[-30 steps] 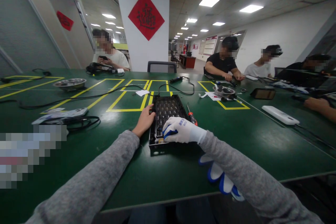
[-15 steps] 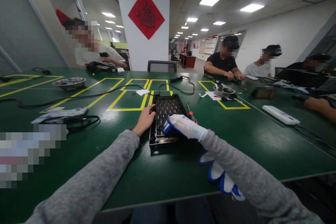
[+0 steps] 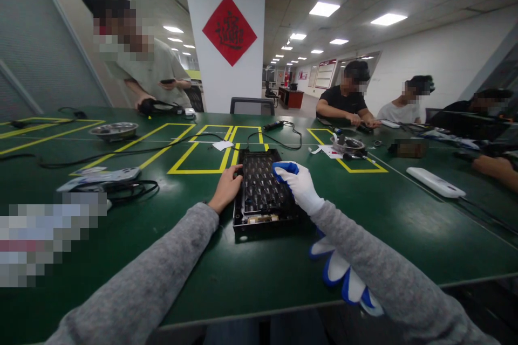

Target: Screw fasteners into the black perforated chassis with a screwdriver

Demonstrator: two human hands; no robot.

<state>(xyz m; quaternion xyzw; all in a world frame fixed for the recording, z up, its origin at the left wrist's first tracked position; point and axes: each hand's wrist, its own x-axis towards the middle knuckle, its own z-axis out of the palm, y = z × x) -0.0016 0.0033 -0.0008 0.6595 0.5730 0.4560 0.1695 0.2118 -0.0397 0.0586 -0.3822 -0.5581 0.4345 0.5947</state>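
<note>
A black rectangular case with rows of dark, shiny cells inside lies on the green table in front of me. My bare left hand grips its left side, thumb and fingers at the rim. My right hand, in a white work glove with blue-coated fingers, is over the case's right edge. Its fingertips are pinched together, and whatever they may hold is too small or hidden to make out. A second white-and-blue glove lies under my right forearm near the table's front edge.
Metal bowls stand at left and at right. A white power strip lies to the right, and black cables cross the table. A person stands across at left; several others sit at right.
My right hand has moved up and right from the case's lower part to its right edge. The red-handled screwdriver beside the case is now hidden. The person across at left has risen.
</note>
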